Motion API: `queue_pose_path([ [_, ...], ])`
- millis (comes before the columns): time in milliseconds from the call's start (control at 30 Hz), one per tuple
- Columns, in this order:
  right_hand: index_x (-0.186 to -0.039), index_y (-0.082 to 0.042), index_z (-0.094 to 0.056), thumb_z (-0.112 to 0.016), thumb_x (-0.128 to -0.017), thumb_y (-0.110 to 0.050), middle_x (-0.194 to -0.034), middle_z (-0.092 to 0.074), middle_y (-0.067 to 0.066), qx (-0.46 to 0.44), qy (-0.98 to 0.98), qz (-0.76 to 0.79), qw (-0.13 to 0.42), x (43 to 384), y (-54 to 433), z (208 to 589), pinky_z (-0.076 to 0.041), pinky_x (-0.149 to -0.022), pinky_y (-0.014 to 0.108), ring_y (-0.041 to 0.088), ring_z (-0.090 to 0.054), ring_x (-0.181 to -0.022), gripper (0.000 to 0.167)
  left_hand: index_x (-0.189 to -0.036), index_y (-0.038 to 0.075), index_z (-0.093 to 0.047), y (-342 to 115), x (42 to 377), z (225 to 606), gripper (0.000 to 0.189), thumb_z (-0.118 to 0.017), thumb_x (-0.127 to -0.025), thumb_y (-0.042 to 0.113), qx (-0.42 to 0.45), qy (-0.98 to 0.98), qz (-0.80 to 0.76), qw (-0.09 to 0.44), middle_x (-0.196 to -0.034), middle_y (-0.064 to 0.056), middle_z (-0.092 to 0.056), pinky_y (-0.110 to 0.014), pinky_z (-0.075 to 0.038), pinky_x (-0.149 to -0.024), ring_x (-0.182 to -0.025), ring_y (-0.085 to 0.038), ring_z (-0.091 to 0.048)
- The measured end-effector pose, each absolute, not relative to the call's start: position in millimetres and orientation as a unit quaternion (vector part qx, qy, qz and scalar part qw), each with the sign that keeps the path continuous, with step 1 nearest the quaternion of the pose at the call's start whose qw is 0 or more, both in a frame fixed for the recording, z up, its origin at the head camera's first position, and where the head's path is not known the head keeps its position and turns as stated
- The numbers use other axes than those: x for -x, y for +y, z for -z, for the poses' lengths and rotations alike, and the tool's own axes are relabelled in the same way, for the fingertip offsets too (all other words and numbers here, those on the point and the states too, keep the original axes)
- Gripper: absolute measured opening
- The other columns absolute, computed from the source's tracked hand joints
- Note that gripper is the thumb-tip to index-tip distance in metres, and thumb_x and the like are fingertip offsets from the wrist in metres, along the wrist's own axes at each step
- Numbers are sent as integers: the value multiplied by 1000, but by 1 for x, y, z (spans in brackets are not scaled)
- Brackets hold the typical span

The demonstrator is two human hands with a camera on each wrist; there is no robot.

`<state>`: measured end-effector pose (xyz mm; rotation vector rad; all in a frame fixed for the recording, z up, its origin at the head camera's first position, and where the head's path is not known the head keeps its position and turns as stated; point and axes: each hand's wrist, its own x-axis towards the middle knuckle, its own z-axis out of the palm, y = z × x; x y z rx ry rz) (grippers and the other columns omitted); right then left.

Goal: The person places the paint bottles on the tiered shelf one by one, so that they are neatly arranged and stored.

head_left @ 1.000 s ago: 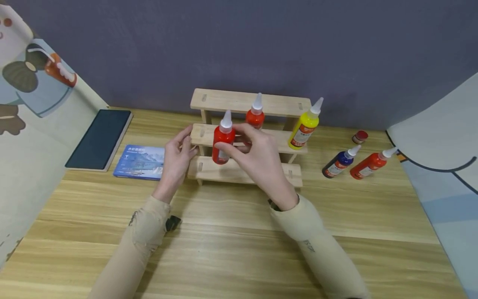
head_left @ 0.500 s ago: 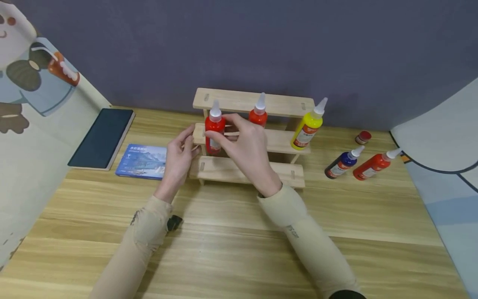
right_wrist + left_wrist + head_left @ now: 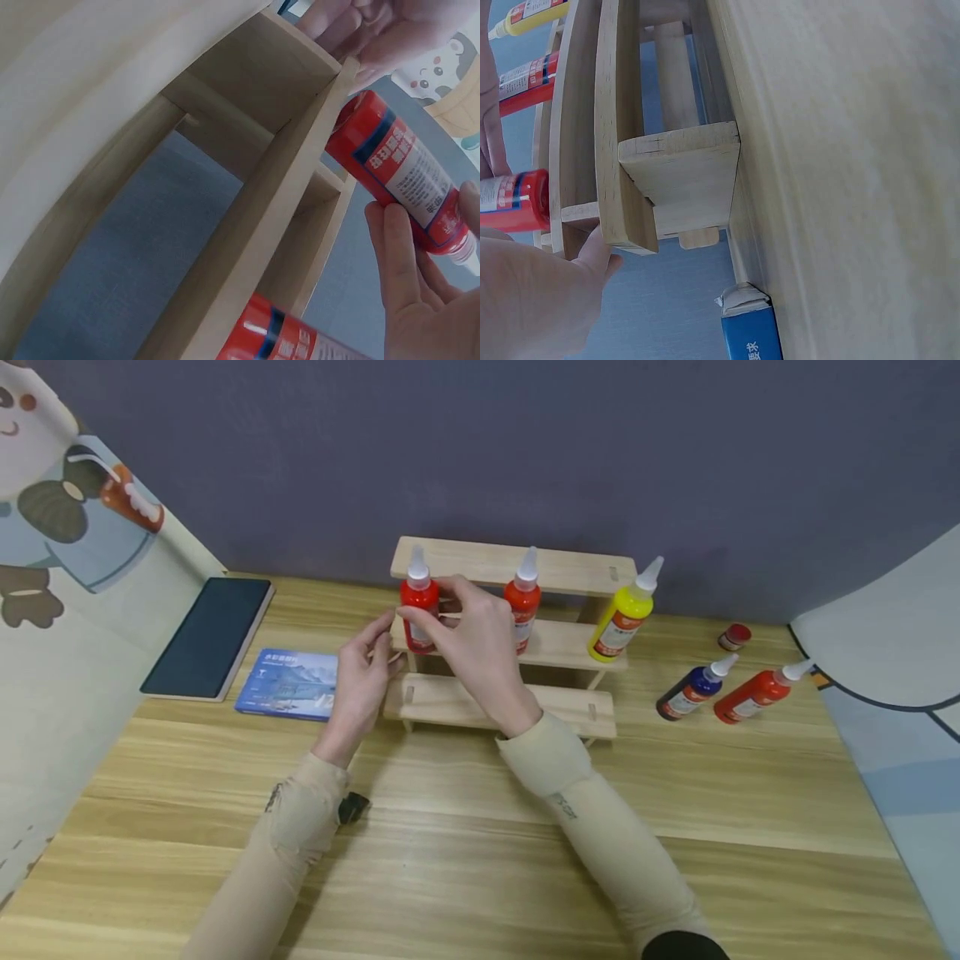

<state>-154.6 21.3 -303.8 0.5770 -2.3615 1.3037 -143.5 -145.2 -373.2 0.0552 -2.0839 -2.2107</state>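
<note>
My right hand (image 3: 483, 647) pinches a red paint bottle (image 3: 419, 596) between thumb and fingers, upright with its white nozzle up. The bottle stands at the left end of the middle step of a three-step wooden rack (image 3: 450, 697). In the right wrist view, the base of this red bottle (image 3: 360, 124) is right at the step's edge. My left hand (image 3: 360, 681) grips the left end of that same step. Along the middle step stand a second red bottle (image 3: 522, 602), partly behind my right hand, and a yellow bottle (image 3: 621, 622) at the right end.
Right of the rack are a dark blue bottle (image 3: 688, 692), another red bottle (image 3: 753, 695) and a small red-lidded jar (image 3: 734, 637). To the left lie a blue box (image 3: 288, 685) and a dark book (image 3: 207, 637). A dark wall (image 3: 480, 452) rises behind the rack.
My right hand has carried the red bottle left and back, from in front of the rack to the middle step's left end. The left hand has kept its grip there.
</note>
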Motion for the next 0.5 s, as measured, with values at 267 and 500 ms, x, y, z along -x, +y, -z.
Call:
queue_pose_path([
  [267, -123, -2, -75, -87, -94, -35, -111, -80, 9, -194, -855, -436, 201, 162, 14, 304, -64, -79, 22, 16, -76, -95, 46, -159, -5, -45, -144, 144, 374, 45, -40, -115, 0, -20, -684, 727, 59, -165, -19, -43, -27, -60, -104, -120, -16, -61],
  [500, -125, -1, -73, -87, -94, -34, -109, -80, 10, -193, -861, -428, 196, 167, 8, 305, -64, -79, 23, 17, -75, -91, 47, -159, -5, -45, -145, 145, 373, 44, -40, -115, 1, -22, -685, 726, 56, -165, -18, -43, -21, -61, -98, -107, -12, -62],
])
